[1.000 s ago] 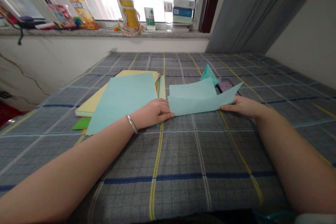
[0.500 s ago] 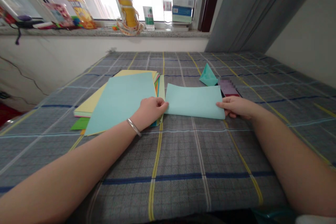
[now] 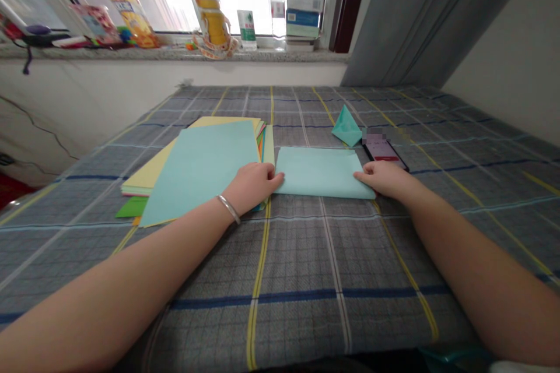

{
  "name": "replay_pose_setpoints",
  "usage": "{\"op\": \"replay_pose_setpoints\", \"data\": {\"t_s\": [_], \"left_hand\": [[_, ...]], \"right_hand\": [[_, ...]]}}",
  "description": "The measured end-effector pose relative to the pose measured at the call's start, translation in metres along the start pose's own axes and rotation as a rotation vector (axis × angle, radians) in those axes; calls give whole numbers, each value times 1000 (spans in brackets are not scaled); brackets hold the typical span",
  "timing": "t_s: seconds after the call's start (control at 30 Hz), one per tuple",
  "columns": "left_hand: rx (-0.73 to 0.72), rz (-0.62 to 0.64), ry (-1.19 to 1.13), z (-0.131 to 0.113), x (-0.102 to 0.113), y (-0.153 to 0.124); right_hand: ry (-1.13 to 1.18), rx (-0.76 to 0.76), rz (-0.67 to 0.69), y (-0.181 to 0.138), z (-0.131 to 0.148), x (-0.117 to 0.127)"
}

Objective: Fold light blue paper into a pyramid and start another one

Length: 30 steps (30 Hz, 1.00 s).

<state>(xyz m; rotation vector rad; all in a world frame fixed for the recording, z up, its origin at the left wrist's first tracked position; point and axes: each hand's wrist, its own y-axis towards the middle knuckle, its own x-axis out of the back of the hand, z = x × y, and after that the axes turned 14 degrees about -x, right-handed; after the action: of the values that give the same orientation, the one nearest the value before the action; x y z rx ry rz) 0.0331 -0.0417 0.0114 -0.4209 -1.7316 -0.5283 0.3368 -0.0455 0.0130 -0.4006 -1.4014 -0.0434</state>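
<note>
A folded sheet of light blue paper (image 3: 317, 172) lies on the plaid cloth, its fold towards me. My left hand (image 3: 258, 182), with a silver bangle at the wrist, is closed on the sheet's left edge, thumb on top. The right edge is pinched by my right hand (image 3: 380, 178), its thumb on the paper and the other fingers curled. Left of the sheet, a larger blue sheet (image 3: 201, 172) tops a stack of coloured paper (image 3: 153, 178). Behind the folded sheet stands a small folded turquoise paper shape (image 3: 345, 127).
A phone (image 3: 385, 148) lies just beyond my right hand. The plaid cloth (image 3: 297, 268) covers the whole surface. On the windowsill (image 3: 166, 53) at the back are a yellow juice bottle (image 3: 129, 6), a yellow flask (image 3: 214, 20), clear bottles and stacked boxes (image 3: 303, 17).
The folded sheet has come down flatter, its far edge lower. My right hand has shifted slightly left and inward over the paper, uncovering more of the phone. My left hand has barely moved.
</note>
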Motion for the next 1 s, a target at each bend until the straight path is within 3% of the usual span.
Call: {"op": "replay_pose_setpoints", "data": {"t_s": [0.13, 0.3, 0.53, 0.67, 1.0], "left_hand": [[-9, 19, 8, 1, 2, 4], [10, -57, -3, -2, -1, 6], [-155, -152, 130, -1, -16, 8], [-143, -145, 116, 0, -18, 7], [-93, -74, 10, 0, -17, 7]], "right_hand": [[-42, -20, -51, 3, 1, -2], [-32, -26, -188, 7, 5, -7], [275, -97, -328, 16, 6, -20], [379, -110, -255, 21, 3, -19], [826, -180, 138, 17, -4, -11]]}}
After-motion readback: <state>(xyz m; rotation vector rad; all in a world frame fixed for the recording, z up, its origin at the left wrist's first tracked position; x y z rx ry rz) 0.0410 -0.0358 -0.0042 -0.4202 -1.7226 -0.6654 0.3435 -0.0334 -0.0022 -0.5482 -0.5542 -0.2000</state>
